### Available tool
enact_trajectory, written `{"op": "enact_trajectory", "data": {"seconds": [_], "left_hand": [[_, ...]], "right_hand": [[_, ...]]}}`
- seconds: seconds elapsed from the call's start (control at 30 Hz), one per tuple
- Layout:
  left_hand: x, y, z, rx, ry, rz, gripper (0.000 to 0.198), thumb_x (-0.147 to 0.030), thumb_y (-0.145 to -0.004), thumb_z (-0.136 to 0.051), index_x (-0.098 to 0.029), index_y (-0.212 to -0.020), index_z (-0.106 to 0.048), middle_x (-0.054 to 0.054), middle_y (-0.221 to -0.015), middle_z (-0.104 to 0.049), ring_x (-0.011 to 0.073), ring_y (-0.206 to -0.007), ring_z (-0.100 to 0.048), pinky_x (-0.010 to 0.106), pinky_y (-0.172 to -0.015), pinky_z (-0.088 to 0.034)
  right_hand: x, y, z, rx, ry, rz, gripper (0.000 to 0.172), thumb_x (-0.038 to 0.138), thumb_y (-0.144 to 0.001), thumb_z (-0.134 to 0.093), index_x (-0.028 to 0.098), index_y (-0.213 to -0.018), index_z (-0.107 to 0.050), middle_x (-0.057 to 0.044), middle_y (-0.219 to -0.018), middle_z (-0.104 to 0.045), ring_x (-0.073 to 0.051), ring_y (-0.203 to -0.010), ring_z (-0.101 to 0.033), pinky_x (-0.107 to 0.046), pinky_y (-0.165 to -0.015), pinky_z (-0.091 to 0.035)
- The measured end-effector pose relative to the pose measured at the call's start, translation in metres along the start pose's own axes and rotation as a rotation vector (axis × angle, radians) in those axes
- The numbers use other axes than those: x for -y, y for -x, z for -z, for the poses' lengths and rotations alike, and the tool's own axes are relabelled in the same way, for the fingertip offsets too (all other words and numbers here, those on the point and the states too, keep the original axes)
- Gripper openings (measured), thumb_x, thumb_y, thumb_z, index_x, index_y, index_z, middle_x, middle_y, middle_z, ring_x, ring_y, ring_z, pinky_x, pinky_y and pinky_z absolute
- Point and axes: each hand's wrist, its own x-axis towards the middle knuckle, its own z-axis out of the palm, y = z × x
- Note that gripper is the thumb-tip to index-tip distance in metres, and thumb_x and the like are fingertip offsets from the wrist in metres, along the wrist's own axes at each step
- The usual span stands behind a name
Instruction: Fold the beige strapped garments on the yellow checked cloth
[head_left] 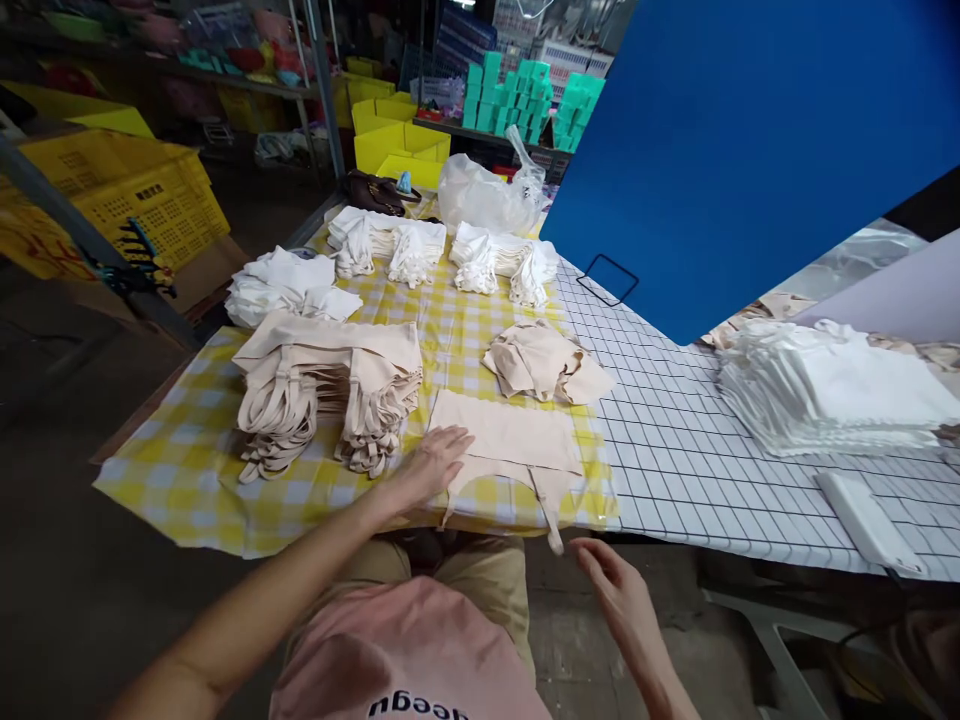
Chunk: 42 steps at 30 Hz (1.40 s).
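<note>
Beige cloth: one garment (510, 435) spread flat on the yellow check cloth (187, 460), at the near edge of the worktop (675, 470), with thin straps trailing over that edge. Pressed at its left border by the left hand (431, 462), palm down, fingers wide apart, gripping nothing. Below the edge hovers the right hand (619, 590), open and loose, empty, fingertips just beside the lowest strap end; cannot tell whether touching.

Just left of the garment, one tall beige stack (330, 390), with loops of strap hanging off its front in two bunches. Just behind the garment, one small beige heap (544, 360), rumpled. Farther back on the same check cloth, three white piles: one at the left (285, 285) and two side by side at the far end (386, 245) (506, 262). Behind those, one clear plastic bag (487, 190).

On the grid-printed right half of the worktop, well apart, one fanned white stack (832, 395) and one flat white packet (866, 520) nearer the front. Above, tilted, one blue board (750, 150). Off to the left, yellow crates (142, 190); at the back, teal boxes (525, 95), too many to count.
</note>
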Motion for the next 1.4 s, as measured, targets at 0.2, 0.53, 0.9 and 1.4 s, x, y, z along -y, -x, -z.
{"op": "enact_trajectory", "data": {"seconds": [0.2,0.53,0.9,1.4], "left_hand": [[-0.004,0.035,0.017,0.009,0.021,0.055,0.043,-0.017,-0.086,-0.04,-0.014,-0.128,-0.045,0.009,-0.135,-0.047,0.0163,-0.127,-0.039,0.035,-0.109,-0.027],[-0.018,0.056,-0.01,0.133,-0.03,-0.031,0.044,-0.016,-0.088,-0.036,-0.017,-0.132,-0.041,0.008,-0.146,-0.029,0.0188,-0.136,-0.021,0.037,-0.111,-0.021],[-0.018,0.059,-0.004,0.118,0.017,-0.049,0.049,-0.024,-0.085,-0.048,-0.018,-0.133,-0.04,0.009,-0.146,-0.027,0.0197,-0.136,-0.02,0.037,-0.112,-0.019],[-0.02,0.057,0.0,0.153,0.122,0.004,0.06,-0.035,-0.082,-0.056,-0.026,-0.137,-0.033,0.009,-0.147,-0.026,0.0188,-0.137,-0.018,0.041,-0.111,-0.019]], "right_hand": [[0.02,-0.009,-0.094,0.537,-0.123,-0.011,0.056,0.056,-0.062,-0.066,0.02,-0.106,-0.064,-0.012,-0.115,-0.062,-0.029,-0.109,-0.054,-0.038,-0.088,-0.043],[0.043,0.034,-0.118,0.528,-0.117,0.154,0.048,0.061,-0.078,-0.046,0.017,-0.061,-0.052,0.0,-0.058,-0.05,-0.014,-0.059,-0.046,-0.025,-0.057,-0.036],[0.091,0.054,-0.057,0.507,-0.197,0.08,0.042,0.053,-0.078,-0.055,0.015,-0.096,-0.06,0.005,-0.049,-0.043,-0.009,-0.047,-0.04,-0.022,-0.048,-0.031],[0.156,0.001,-0.034,0.484,-0.497,0.17,0.049,0.031,-0.064,-0.067,0.024,-0.111,-0.059,-0.013,-0.127,-0.055,-0.029,-0.112,-0.053,-0.04,-0.081,-0.045]]}}
